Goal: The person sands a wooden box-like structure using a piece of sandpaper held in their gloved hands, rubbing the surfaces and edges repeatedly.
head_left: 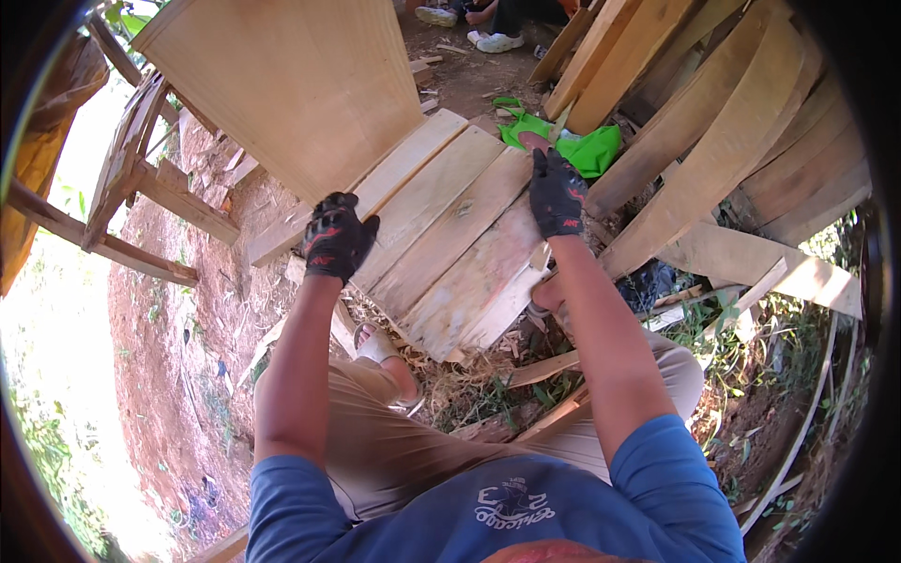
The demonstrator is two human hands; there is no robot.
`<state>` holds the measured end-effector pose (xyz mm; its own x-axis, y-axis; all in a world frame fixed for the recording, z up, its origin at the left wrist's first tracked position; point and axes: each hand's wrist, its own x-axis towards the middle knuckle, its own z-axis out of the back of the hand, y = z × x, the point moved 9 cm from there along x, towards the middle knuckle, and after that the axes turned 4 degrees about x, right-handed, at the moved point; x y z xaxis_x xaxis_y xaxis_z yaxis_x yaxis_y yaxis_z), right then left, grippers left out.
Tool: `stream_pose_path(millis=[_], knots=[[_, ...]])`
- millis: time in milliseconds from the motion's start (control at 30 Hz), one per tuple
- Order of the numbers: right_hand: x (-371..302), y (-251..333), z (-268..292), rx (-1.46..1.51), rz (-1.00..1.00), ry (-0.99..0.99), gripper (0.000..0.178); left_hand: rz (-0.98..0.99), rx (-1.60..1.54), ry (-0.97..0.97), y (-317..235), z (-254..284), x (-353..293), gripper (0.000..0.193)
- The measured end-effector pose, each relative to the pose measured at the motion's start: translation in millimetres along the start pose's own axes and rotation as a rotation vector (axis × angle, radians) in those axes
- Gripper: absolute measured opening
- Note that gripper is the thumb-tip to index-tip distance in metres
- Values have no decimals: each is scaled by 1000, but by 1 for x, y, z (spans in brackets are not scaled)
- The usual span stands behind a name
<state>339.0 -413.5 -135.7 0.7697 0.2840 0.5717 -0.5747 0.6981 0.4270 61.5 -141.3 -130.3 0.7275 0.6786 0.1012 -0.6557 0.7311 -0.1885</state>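
- At the far left, a rough wooden frame [131, 178] of weathered beams stands on bare red earth [169, 375], in bright sun.
- Above and left of centre, a large pale plywood sheet [291, 84] is tilted up, its lower edge coming down toward the left hand.
- The left hand [336, 236], in a black glove with red marks, is raised on a nearly straight forearm that rises from the lower edge. Its fingers are curled closed around the lower corner of the plywood sheet, back of the hand facing the camera.
- Under and between both hands lies a stack of flat planks [450, 235], side by side, running diagonally from lower centre to upper centre, resting on scrap wood and dry grass.
- Below the planks, the person's sandalled foot [385, 352] and khaki-clad knees show, with a blue shirt at the bottom edge.
- The right hand [557, 192], gloved alike, reaches farther forward on an extended arm; it lies palm down, fingers spread flat on the far end of the planks, pressing rather than clasping.
- Just beyond that hand lies a bright green cloth [587, 148].
- To the right, long boards [732, 141] lean in a fan.
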Motion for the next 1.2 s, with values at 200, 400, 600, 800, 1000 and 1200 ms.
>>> stream_pose_path(millis=[200, 400, 600, 800, 1000, 1200], knots=[[0, 17, 20, 105, 16, -44, 37, -386, -177, -55, -55, -3, -53, 36], [1, -5, 5, -57, -127, 124, 38, -671, -342, -55, -122, -10, -58, 38], [0, 3, 5, -20, -109, 99, 38, -686, -371, -52, -149, -35, -41, 41], [1, -5, 9, 35, -137, 105, 41, -732, -389, 2, -177, -36, -25, 42], [1, -12, 0, 3, -168, 88, 45, -837, -320, 22, -196, -39, -15, 36], [2, -14, -2, 29, -137, 66, 45, -924, -321, -38, -202, -36, -12, 24]])
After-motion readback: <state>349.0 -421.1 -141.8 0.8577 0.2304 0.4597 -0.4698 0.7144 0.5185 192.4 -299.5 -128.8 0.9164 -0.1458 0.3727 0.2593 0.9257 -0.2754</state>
